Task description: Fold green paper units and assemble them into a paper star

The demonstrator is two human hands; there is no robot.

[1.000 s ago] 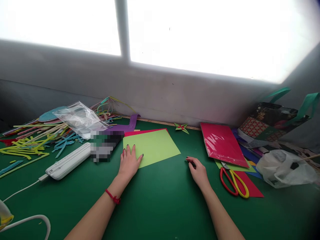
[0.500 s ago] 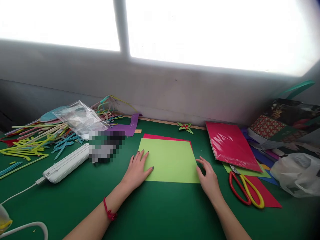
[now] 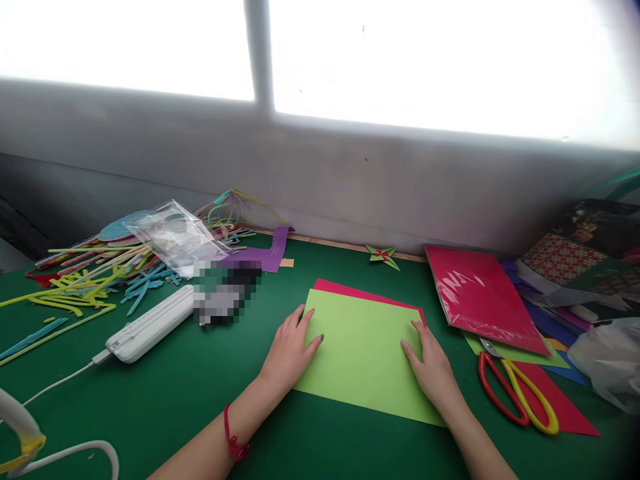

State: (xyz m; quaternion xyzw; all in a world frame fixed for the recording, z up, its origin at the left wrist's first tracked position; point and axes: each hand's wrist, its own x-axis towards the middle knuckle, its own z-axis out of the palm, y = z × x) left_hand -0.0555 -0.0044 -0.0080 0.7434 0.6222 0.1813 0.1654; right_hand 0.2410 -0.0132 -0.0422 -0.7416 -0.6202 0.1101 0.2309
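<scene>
A light green sheet of paper (image 3: 363,357) lies on the green table, slightly turned. Beneath it is a red sheet of paper (image 3: 345,289), showing only along the far edge and the far right corner. My left hand (image 3: 290,350) rests on the green sheet's left edge, fingers apart, thumb on the paper. On the right edge lies my right hand (image 3: 431,363), its thumb and fingers spread over the paper. Neither hand is closed around anything. A red cord bracelet (image 3: 235,440) circles my left wrist.
Scissors with red and yellow handles (image 3: 517,397) lie at right, by a plastic-wrapped pack of red paper (image 3: 490,300). A folded paper star (image 3: 383,256) is near the wall. A white elongated device (image 3: 150,323) with a cable and many pipe cleaners (image 3: 75,290) occupy the left.
The two sheets have come nearer to me and turned clockwise. My right hand has moved further onto the green sheet. The camera view has shifted slightly left.
</scene>
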